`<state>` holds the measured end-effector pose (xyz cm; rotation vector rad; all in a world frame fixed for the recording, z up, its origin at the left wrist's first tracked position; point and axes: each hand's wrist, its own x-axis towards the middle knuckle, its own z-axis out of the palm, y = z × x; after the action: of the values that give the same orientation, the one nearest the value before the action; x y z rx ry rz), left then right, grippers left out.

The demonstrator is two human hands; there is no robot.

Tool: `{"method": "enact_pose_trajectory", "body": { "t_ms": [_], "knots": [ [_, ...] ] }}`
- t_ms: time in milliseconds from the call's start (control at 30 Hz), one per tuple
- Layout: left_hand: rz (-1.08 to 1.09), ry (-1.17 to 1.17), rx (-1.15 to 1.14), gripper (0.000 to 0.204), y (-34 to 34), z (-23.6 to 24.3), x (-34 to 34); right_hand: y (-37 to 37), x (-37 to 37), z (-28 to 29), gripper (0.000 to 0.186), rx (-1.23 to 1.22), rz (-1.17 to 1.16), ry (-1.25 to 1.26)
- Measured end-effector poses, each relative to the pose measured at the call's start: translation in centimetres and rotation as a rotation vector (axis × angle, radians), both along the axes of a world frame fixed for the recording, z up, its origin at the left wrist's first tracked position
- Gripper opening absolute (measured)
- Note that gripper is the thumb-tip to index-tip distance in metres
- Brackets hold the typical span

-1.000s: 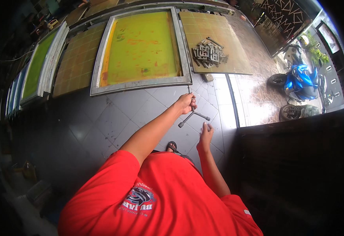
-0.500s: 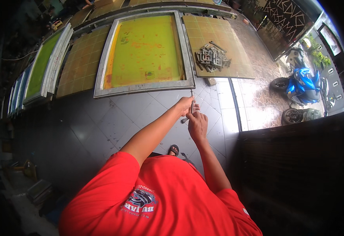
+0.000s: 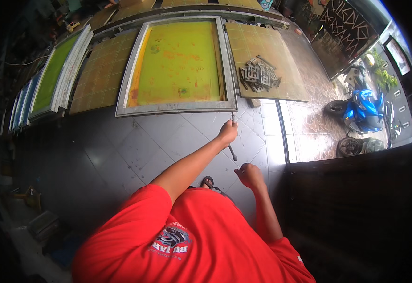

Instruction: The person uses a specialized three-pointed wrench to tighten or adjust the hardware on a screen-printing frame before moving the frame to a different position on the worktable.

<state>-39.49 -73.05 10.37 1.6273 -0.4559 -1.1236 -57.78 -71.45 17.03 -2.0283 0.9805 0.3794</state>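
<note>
My left hand (image 3: 228,133) is closed round a dark metal socket wrench (image 3: 232,153). Its thick end sticks out below the fist, and a thin shaft rises above it to the near right corner of a screen printing frame (image 3: 177,112). The frame has a grey metal border and yellow-green mesh with orange stains. My right hand (image 3: 251,176) is apart from the wrench, below and to its right. Its fingers are curled in, and nothing shows in them.
A heap of metal hinge-like parts (image 3: 260,74) lies on a tan board (image 3: 288,82) right of the frame. More screens (image 3: 55,75) lean at left beside another board (image 3: 100,70). A blue motorbike (image 3: 366,108) stands far right. A dark panel (image 3: 352,198) rises at near right.
My right hand has come off the wrench and drawn back down and right. The left hand has stayed by the frame corner, its grip now wrapped round the wrench.
</note>
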Motion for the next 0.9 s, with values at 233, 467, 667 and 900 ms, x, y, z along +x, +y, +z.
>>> {"method": "enact_pose_trajectory", "body": {
  "t_ms": [233,467,667,900],
  "knots": [
    [0.087,0.535,-0.143,0.018,-0.4,-1.3,-0.3,-7.0,6.6,7.9,0.021,0.068,-0.071,-0.651],
    [0.082,0.927,-0.299,0.019,0.2,-1.9,1.3,-2.8,16.7,18.8,0.033,0.17,0.616,-1.037],
    [0.064,1.069,-0.407,0.016,0.6,-1.2,0.5,3.6,6.9,6.5,0.046,0.956,0.549,-0.307],
    [0.012,1.092,-0.394,0.016,1.2,-0.7,1.4,3.1,3.8,-4.4,0.044,1.3,-0.779,-0.914]
  ]
}}
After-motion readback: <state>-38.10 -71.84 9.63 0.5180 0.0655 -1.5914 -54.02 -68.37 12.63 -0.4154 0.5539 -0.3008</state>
